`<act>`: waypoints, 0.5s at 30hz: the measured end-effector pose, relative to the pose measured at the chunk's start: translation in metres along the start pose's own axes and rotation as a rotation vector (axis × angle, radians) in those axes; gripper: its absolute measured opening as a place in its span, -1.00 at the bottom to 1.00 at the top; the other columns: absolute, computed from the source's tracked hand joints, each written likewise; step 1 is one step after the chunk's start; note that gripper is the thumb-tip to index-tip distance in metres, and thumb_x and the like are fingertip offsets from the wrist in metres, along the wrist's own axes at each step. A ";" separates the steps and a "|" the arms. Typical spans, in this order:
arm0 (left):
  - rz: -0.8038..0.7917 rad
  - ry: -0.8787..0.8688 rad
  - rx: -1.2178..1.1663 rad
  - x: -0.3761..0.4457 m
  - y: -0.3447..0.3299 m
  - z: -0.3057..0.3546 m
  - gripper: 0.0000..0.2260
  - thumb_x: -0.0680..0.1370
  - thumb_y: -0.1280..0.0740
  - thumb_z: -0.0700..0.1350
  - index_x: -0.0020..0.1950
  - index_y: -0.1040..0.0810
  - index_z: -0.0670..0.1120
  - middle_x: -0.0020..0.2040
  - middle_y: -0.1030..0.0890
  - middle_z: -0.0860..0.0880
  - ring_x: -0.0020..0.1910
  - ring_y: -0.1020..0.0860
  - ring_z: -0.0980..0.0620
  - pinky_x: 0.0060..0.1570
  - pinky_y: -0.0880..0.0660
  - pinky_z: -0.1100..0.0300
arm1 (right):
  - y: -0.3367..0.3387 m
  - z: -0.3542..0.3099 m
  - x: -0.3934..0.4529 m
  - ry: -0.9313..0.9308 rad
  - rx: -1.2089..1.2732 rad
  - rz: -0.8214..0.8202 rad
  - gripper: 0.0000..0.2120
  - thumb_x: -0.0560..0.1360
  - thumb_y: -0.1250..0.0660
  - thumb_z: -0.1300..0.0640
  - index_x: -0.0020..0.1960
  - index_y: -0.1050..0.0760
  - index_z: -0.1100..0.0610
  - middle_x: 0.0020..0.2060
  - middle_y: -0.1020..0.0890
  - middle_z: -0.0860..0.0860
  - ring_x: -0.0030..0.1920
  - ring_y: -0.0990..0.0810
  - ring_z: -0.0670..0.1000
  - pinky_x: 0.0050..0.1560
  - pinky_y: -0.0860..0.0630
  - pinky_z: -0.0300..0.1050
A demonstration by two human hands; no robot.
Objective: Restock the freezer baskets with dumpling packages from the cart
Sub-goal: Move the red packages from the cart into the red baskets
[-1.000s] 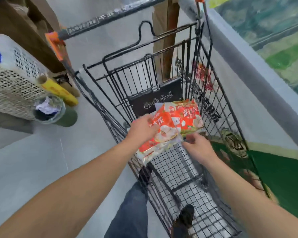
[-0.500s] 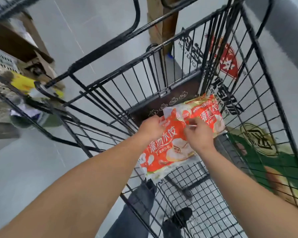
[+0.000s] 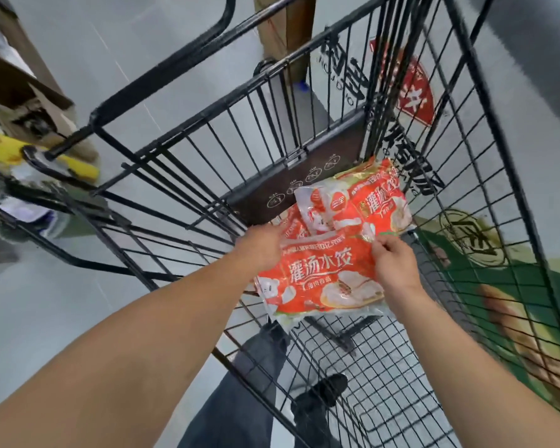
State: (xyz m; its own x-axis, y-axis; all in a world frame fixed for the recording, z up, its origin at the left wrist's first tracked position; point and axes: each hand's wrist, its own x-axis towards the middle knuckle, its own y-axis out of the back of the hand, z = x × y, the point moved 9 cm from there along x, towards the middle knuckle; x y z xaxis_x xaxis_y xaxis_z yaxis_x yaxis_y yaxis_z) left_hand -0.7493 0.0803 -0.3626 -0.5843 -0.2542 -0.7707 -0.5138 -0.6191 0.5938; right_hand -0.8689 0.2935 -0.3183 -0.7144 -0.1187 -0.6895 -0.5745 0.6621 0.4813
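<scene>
Grey tiled floor (image 3: 62, 318) spreads under a black wire shopping cart (image 3: 505, 176), seen from above by the person leaning over it. Both bare forearms reach down into the cart's basket. The left hand (image 3: 261, 247) grips the upper left edge of a red-orange dumpling package (image 3: 320, 279), its fingers curled over the bag's top and partly hidden behind it. The right hand (image 3: 395, 266) pinches the same package at its upper right corner, thumb and fingers closed on the plastic. The package is held up inside the basket, above the wire bottom, tilted with its printed face toward the camera, showing white characters and a picture of dumplings. A second dumpling package (image 3: 369, 202) of the same kind lies just behind the first, against the cart's dark plastic seat flap (image 3: 304, 176), and the two bags overlap at the near edge. Through the mesh floor a dark trouser leg (image 3: 240, 399) and a black shoe (image 3: 320, 399) show below. On the right, beyond the cart's side, runs a green printed panel (image 3: 485, 286). On the left, blurred, lie a yellow object (image 3: 29, 150) and brown cardboard (image 3: 20, 85).
</scene>
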 end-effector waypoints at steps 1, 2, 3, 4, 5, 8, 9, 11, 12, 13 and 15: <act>0.007 -0.005 0.031 -0.003 -0.002 0.001 -0.77 0.51 -0.33 -0.09 0.15 -0.59 -0.08 0.04 -0.62 -0.10 0.05 -0.59 -0.13 0.00 -0.57 0.01 | 0.003 0.009 -0.004 -0.032 0.032 -0.004 -0.83 0.62 -0.17 0.14 -0.03 -0.54 0.10 -0.11 -0.65 0.04 -0.05 -0.63 0.12 0.03 -0.57 0.05; 0.007 -0.021 0.053 -0.005 -0.003 0.004 -0.81 0.51 -0.33 -0.10 0.09 -0.60 -0.10 0.00 -0.62 -0.10 0.02 -0.59 -0.12 -0.06 -0.56 0.05 | 0.005 0.016 -0.007 -0.058 0.045 -0.006 -0.82 0.63 -0.16 0.12 0.04 -0.53 0.11 -0.07 -0.65 0.05 -0.02 -0.63 0.10 0.02 -0.56 0.04; 0.012 -0.046 0.060 -0.008 -0.005 0.009 -0.83 0.52 -0.31 -0.12 0.05 -0.61 -0.12 -0.01 -0.61 -0.11 0.01 -0.59 -0.11 -0.10 -0.53 0.07 | 0.006 0.023 -0.012 -0.079 0.047 -0.009 -0.82 0.64 -0.16 0.10 0.08 -0.51 0.11 -0.04 -0.65 0.05 -0.03 -0.63 0.07 -0.03 -0.54 -0.01; 0.024 -0.062 0.047 -0.009 -0.007 0.012 -0.84 0.54 -0.30 -0.14 0.05 -0.61 -0.13 0.00 -0.60 -0.12 0.03 -0.58 -0.12 -0.10 -0.51 0.07 | 0.003 0.028 -0.014 -0.089 0.054 -0.025 -0.84 0.64 -0.17 0.07 0.10 -0.48 0.11 -0.02 -0.64 0.05 -0.05 -0.62 0.04 -0.08 -0.51 -0.04; 0.036 -0.069 0.035 -0.012 -0.008 0.016 -0.84 0.56 -0.28 -0.14 0.07 -0.60 -0.13 0.03 -0.59 -0.12 0.06 -0.57 -0.14 -0.06 -0.51 0.05 | 0.002 0.032 -0.018 -0.087 0.076 -0.043 -0.87 0.63 -0.21 0.06 0.11 -0.44 0.10 -0.02 -0.63 0.03 -0.07 -0.61 0.01 -0.10 -0.50 -0.06; 0.077 -0.088 0.011 -0.022 -0.006 0.019 -0.90 0.58 -0.27 -0.11 0.03 -0.57 -0.06 0.05 -0.59 -0.11 0.08 -0.55 -0.14 0.02 -0.53 0.01 | -0.007 0.038 -0.029 -0.051 0.120 -0.118 -0.91 0.58 -0.33 0.14 0.07 -0.47 0.03 -0.03 -0.66 -0.03 -0.03 -0.67 0.01 0.07 -0.59 0.04; 0.083 -0.104 -0.002 -0.027 -0.003 0.020 -0.93 0.56 -0.29 -0.11 -0.04 -0.56 -0.03 0.01 -0.60 -0.10 0.05 -0.56 -0.13 0.01 -0.54 0.02 | -0.004 0.041 -0.033 -0.051 0.126 -0.097 -0.94 0.58 -0.34 0.15 0.00 -0.51 0.01 -0.05 -0.68 -0.02 -0.03 -0.68 0.04 0.10 -0.59 0.09; 0.101 -0.141 -0.059 -0.034 0.004 0.022 -0.91 0.53 -0.33 -0.11 -0.18 -0.51 0.01 -0.12 -0.61 -0.05 -0.02 -0.58 -0.11 -0.03 -0.54 0.03 | 0.010 0.046 -0.041 -0.059 0.142 -0.006 -0.87 0.57 -0.34 0.17 -0.13 -0.55 0.00 -0.11 -0.70 0.02 -0.05 -0.69 0.09 0.11 -0.60 0.13; 0.112 -0.182 -0.088 -0.045 0.009 0.032 -0.85 0.52 -0.37 -0.12 -0.24 -0.50 0.02 -0.18 -0.59 -0.01 -0.08 -0.59 -0.07 -0.06 -0.54 0.06 | 0.023 0.052 -0.054 -0.069 0.171 0.039 -0.85 0.57 -0.33 0.16 -0.16 -0.56 0.02 -0.13 -0.71 0.04 -0.06 -0.69 0.11 0.09 -0.60 0.13; 0.120 -0.207 -0.125 -0.054 0.015 0.041 -0.80 0.52 -0.40 -0.12 -0.28 -0.48 0.03 -0.23 -0.57 0.03 -0.13 -0.58 -0.04 -0.09 -0.52 0.09 | 0.032 0.054 -0.063 -0.073 0.188 0.066 -0.85 0.57 -0.32 0.15 -0.16 -0.58 0.04 -0.15 -0.71 0.05 -0.06 -0.70 0.11 0.08 -0.61 0.13; 0.164 -0.274 -0.138 -0.076 0.027 0.066 -0.77 0.52 -0.43 -0.10 -0.30 -0.48 0.03 -0.27 -0.56 0.06 -0.19 -0.56 0.00 -0.12 -0.51 0.10 | 0.053 0.064 -0.087 -0.082 0.218 0.104 -0.87 0.58 -0.30 0.13 -0.09 -0.60 0.09 -0.15 -0.72 0.05 -0.09 -0.70 0.08 0.06 -0.62 0.14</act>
State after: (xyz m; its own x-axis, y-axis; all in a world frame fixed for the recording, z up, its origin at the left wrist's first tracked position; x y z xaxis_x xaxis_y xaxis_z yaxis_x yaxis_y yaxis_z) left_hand -0.7604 0.1323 -0.2726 -0.8087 -0.1611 -0.5658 -0.3205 -0.6859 0.6533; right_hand -0.8116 0.3865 -0.2675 -0.7255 0.0132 -0.6881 -0.3935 0.8123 0.4304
